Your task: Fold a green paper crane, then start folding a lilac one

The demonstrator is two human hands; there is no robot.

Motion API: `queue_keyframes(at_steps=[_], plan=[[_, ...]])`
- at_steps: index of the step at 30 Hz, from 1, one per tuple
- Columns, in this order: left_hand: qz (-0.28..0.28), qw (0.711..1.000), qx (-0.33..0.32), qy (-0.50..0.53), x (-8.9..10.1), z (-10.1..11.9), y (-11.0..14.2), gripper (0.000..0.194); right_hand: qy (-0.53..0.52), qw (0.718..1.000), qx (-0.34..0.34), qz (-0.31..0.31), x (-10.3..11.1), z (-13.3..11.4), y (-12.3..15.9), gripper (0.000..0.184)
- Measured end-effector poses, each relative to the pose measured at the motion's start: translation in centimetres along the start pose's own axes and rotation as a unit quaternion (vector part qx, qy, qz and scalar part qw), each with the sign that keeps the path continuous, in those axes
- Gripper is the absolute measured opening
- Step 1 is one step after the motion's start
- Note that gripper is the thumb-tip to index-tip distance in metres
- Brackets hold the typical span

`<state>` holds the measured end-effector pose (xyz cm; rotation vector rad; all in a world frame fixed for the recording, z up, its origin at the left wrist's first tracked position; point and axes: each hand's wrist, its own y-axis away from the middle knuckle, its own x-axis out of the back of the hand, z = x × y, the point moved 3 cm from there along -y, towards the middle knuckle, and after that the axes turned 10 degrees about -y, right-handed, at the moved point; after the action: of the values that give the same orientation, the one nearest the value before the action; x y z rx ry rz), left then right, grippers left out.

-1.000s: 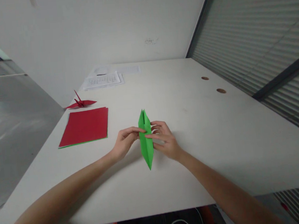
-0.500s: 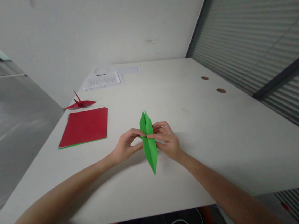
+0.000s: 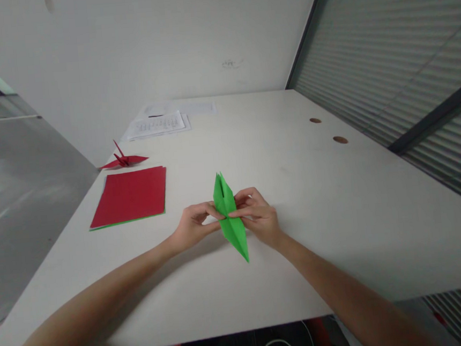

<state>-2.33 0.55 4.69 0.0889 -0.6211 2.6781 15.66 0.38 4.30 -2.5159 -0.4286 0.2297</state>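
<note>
A long, narrow piece of folded green paper (image 3: 234, 232), pointed at both ends and split at the far tip, is held just above the white table (image 3: 339, 212). My left hand (image 3: 193, 227) pinches its middle from the left. My right hand (image 3: 258, 217) pinches the same spot from the right, fingers curled. The near tip tilts toward the right.
A stack of red sheets (image 3: 131, 196) with a green sheet beneath lies at the left. Beyond it stands a finished red paper crane (image 3: 123, 160). Printed white papers (image 3: 157, 124) lie at the far end. Two round brown spots (image 3: 339, 140) mark the table's right side.
The green piece has been lifted off the table and turned a little, its near tip swinging right. Both hands went from pressing it flat to pinching its middle.
</note>
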Motion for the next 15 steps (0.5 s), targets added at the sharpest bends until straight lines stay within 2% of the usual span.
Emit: queue_keyframes(at_steps=[8, 11, 15], plan=[[0.024, 0.997, -0.021, -0.076, 0.2, 0.5, 0.1, 0.009, 0.012, 0.999, -0.002, 0.046, -0.4, -0.2, 0.1, 0.007], [0.036, 0.998, -0.021, -0.045, -0.1, 0.7, 0.2, 0.005, -0.016, 0.996, -0.007, 0.085, -0.9, -0.1, 0.2, 0.002], [0.062, 0.998, -0.003, -0.001, -0.7, 0.7, 0.2, 0.011, -0.064, 0.988, -0.046, 0.131, -1.4, 0.2, 0.4, 0.009]])
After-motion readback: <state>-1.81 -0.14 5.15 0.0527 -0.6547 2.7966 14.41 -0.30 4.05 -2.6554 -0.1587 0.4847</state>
